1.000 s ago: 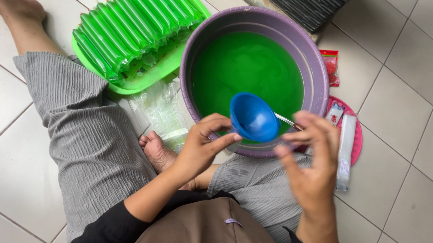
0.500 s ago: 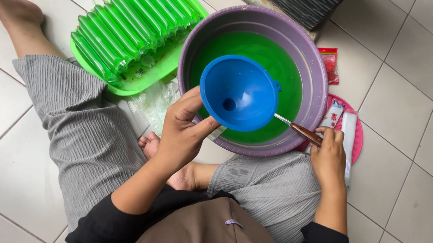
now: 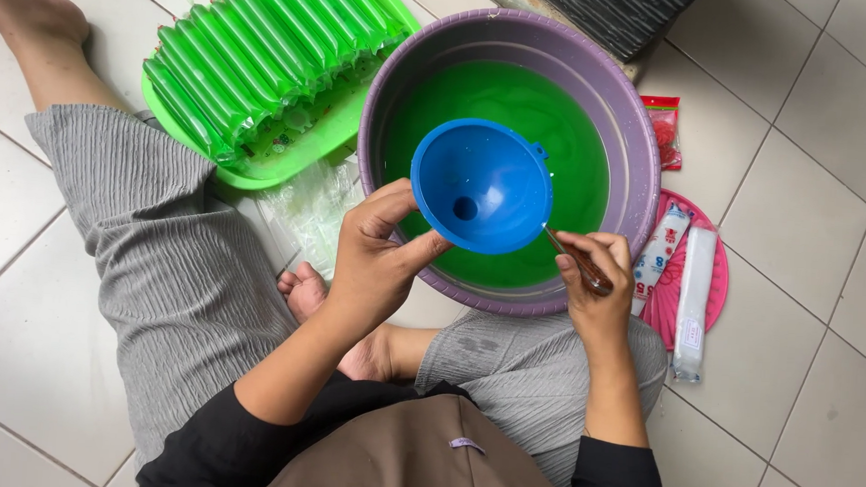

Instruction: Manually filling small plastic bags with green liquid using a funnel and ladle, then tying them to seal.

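My left hand (image 3: 377, 255) holds a blue funnel (image 3: 483, 184) mouth-up over the near side of a purple basin (image 3: 639, 156) full of green liquid (image 3: 507, 103). Around a brown-handled utensil (image 3: 584, 266), whose metal shaft runs under the funnel, my right hand (image 3: 596, 289) is closed at the basin's near rim. What hangs below the funnel is hidden by it.
A green tray (image 3: 288, 159) at the far left holds several filled green tube bags (image 3: 255, 47). Empty clear bags (image 3: 316, 216) lie beside my knee. A pink plate (image 3: 716, 281) with white packets sits right of the basin, a small red packet (image 3: 662, 132) beyond it.
The funnel rose and tipped from sideways to mouth-up in my left hand. My right hand dropped to the utensil handle, gripped it and drew it toward the funnel.
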